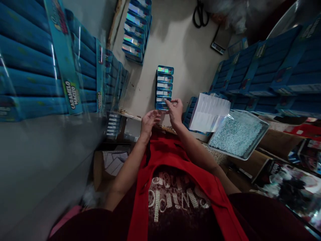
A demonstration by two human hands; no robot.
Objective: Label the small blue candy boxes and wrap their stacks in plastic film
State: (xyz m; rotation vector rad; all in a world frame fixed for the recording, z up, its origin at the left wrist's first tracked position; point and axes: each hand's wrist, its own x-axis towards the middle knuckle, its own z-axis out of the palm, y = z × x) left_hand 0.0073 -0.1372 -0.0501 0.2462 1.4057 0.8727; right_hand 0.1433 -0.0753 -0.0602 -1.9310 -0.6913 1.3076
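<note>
A short row of small blue boxes [165,79] with white labels and shiny strips stands on the table in front of me. My right hand [176,110] is at the near end of this row, thumb and forefinger pinched together over the nearest box. Whatever lies between those fingertips is too small to make out. Just left of it, my left hand [149,121] hovers by the table's front edge, its fingers loosely bent and apart, with nothing visible in them. To the right, a sheet of white labels [207,112] rests on more blue boxes.
A longer row of blue boxes [136,30] stands at the back left. Scissors [200,16] and a small scale [220,40] lie at the back right. A clear tray [240,134] holds pale blue pieces. Wrapped blue packs [32,60] are stacked left, more packs [265,63] right.
</note>
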